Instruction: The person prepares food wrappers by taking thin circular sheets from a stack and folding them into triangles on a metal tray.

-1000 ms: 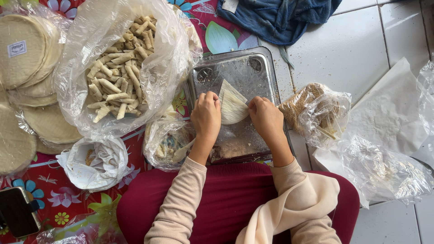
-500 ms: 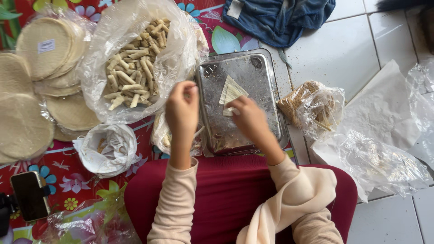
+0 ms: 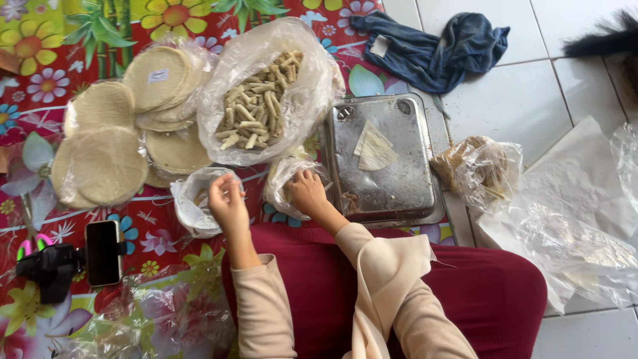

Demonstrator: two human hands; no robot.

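My right hand [image 3: 307,193] reaches into a small clear plastic bag [image 3: 280,181] beside the metal tray [image 3: 405,186]; its fingers are curled inside the bag's mouth. My left hand [image 3: 226,203] hovers over a small white plastic bag [image 3: 189,206], fingers bent, touching its rim. A folded triangular piece of thin wrapper [image 3: 373,149] lies alone on the tray. Behind the hands a large clear bag holds several rolled pastry sticks [image 3: 256,113].
Stacks of round flat wrappers [image 3: 106,156] in plastic lie at the left on a flowered mat. A phone on a small stand [image 3: 103,252] sits at lower left. A bag of brownish filling [image 3: 478,169], crumpled paper and plastic [image 3: 578,219] lie right; a blue cloth [image 3: 438,53] behind.
Both hands left the tray and moved left and nearer: the right went into the small clear bag, the left to the white bag. The wrapper stays folded on the tray.
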